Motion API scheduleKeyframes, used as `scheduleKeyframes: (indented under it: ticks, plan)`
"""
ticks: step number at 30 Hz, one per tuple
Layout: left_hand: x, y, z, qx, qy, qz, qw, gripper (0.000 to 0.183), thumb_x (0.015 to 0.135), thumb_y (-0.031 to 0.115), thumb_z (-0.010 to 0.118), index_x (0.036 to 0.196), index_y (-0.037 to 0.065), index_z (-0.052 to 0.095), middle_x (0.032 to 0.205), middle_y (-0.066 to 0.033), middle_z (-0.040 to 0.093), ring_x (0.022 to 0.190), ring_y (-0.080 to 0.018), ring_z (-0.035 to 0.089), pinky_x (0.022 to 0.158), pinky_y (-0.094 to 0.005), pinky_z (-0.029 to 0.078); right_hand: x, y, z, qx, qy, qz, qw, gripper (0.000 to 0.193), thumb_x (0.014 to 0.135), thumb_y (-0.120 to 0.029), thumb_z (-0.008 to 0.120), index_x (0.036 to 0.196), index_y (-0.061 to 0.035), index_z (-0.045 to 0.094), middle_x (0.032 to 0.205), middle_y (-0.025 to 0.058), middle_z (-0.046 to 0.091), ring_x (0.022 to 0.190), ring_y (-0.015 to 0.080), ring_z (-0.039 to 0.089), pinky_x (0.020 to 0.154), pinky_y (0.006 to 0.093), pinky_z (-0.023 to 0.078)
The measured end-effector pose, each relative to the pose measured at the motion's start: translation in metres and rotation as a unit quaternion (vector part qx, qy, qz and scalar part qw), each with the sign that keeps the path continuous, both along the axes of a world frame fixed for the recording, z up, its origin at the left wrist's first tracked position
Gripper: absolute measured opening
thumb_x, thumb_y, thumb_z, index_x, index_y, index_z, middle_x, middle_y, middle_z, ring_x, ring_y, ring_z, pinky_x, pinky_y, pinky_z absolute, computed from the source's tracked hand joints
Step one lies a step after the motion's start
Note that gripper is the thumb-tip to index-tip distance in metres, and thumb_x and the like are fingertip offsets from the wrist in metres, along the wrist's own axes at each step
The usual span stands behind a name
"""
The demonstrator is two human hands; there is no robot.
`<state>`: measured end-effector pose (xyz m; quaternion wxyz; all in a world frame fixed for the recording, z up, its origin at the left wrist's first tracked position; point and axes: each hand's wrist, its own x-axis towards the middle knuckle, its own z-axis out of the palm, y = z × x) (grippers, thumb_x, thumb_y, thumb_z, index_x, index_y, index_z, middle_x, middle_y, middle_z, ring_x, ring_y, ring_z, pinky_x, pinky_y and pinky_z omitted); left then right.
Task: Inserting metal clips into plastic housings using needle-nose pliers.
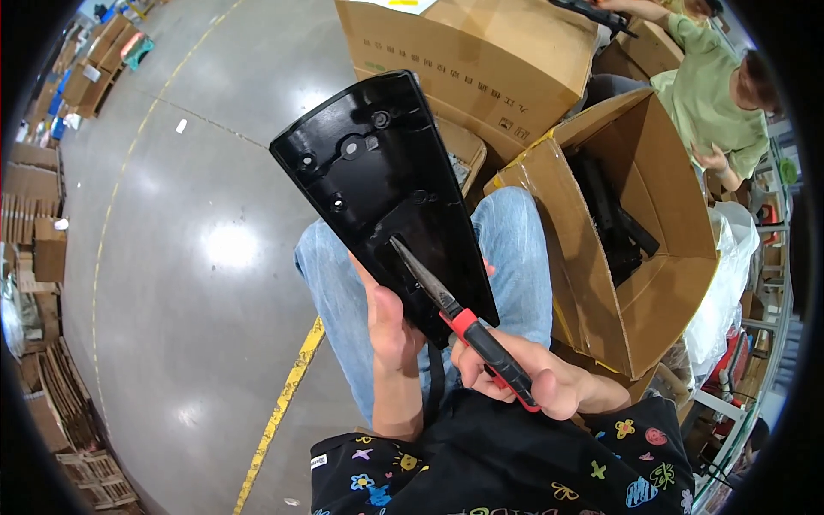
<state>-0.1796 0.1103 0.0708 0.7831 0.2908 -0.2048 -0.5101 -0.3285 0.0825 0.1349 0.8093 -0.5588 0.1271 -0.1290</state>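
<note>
A black moulded plastic panel, wider at its far end, lies tilted over my knees with its hollow side up. My left hand grips its near left edge, thumb on top and the other fingers hidden beneath. In my right hand is a pair of needle-nose pliers with red and black handles. The jaws point away from me and look closed, their tip over the middle of the panel. Whether the tip touches the plastic I cannot tell.
An open cardboard box with black parts inside stands to my right. Behind it is a larger carton. At the upper right a person in a green shirt handles a black part. Stacked cardboard lines the left; a yellow line crosses the floor.
</note>
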Motion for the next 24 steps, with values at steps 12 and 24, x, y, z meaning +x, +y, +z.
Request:
scheduleKeyframes:
  ticks: [12,24]
  plan:
    - [0.003,0.011,-0.022,0.054,-0.031,0.046,0.997,0.081,0.088,0.063,0.037,0.133,-0.005,0.034,0.112,-0.0237,0.056,0.098,-0.0318,0.061,0.081,-0.0414,0.051,-0.005,0.006,0.009,0.108,0.017,0.003,0.994,0.076,0.083,-0.072,0.035,0.099,0.0021,0.042,0.076,0.0013,0.038,0.051,0.0046,0.033,0.048,0.0195,0.024]
    - [0.014,0.004,0.001,0.027,-0.155,0.019,0.987,0.073,0.09,0.049,0.047,0.137,0.001,0.018,0.136,-0.0125,0.03,0.126,-0.0203,0.03,0.105,-0.0345,0.021,-0.008,0.0,0.022,0.186,0.011,-0.003,0.982,0.057,0.091,-0.052,0.04,0.102,0.0038,0.041,0.089,0.0056,0.037,0.054,0.0062,0.032,0.047,0.02,0.028]
